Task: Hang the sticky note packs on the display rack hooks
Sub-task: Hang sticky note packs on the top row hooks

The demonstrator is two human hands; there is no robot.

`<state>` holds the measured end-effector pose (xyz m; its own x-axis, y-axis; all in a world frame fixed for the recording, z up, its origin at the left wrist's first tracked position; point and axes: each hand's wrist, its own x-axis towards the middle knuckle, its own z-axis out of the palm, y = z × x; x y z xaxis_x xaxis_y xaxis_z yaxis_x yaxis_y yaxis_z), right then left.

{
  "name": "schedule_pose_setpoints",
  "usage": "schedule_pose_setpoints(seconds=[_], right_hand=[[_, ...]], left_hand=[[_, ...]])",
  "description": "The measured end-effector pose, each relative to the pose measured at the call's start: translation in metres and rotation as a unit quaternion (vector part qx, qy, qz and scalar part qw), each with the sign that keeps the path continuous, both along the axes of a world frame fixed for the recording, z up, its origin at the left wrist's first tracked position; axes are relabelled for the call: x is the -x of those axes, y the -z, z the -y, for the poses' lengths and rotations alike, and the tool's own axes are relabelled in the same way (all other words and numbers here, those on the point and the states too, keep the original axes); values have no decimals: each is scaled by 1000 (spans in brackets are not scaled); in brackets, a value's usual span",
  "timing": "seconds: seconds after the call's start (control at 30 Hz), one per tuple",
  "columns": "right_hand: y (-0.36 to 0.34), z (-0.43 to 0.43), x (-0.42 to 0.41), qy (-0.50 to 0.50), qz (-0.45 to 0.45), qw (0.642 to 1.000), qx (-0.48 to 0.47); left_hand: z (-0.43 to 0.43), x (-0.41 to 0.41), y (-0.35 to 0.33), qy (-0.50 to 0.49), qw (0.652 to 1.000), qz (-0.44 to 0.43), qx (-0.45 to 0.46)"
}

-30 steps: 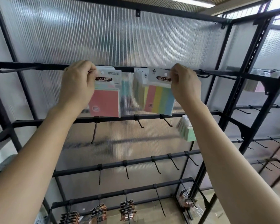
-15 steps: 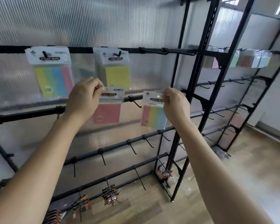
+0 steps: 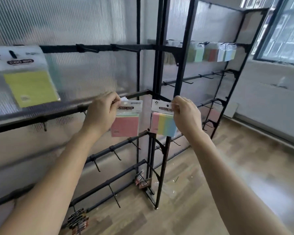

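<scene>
My left hand [image 3: 103, 112] pinches the header of a pink sticky note pack [image 3: 126, 123]; more pack edges show behind it. A striped multicolour sticky note pack [image 3: 163, 122] hangs from my right hand [image 3: 185, 114], which pinches its header card. Both packs hang in the air in front of the black display rack [image 3: 157, 68], near its corner post and away from any hook. A yellow sticky note pack [image 3: 30, 85] hangs on a top-bar hook at the left. Empty hooks [image 3: 116, 154] line the lower bars.
A second rack section at the right holds several pastel packs [image 3: 214, 53] on its top bar. Dark packaged items [image 3: 78, 221] hang on the lowest hooks. Wooden floor [image 3: 227, 175] stretches to the right, with a window [image 3: 285, 29] at the far right.
My view has swung right along the rack. The hanging packs have slid to the left edge, and both hands have carried their packs toward the corner post.
</scene>
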<state>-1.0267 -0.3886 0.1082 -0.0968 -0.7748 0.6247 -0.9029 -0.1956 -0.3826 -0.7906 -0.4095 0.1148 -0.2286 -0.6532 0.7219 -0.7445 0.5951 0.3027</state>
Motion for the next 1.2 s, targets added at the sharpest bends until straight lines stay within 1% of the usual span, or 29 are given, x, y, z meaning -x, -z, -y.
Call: schedule_pose_setpoints(seconds=[0.23,0.43,0.63,0.77,0.87,1.03,1.2], right_hand=[[4,32,116,16,-23,1000,4],[11,59,199,21,-29,999,-2],[5,97,265,41,-34,998,19],[-2,134,294,46,-31,998,38],[-11,166,309,45,-10,997,56],[-29,225,333,39,-2,997,71],[-46,283,348,27,-3,996,89]], left_hand=[[37,124,10,6,999,-25,-20],[68,214,25,5,999,-24,-36],[103,285,18,9,1000,-20,-5],[139,319,11,3,999,-29,15],[172,337,3,0,999,-38,27],[229,362,-10,-3,999,-49,12],[274,373,-26,-68,995,-53,52]])
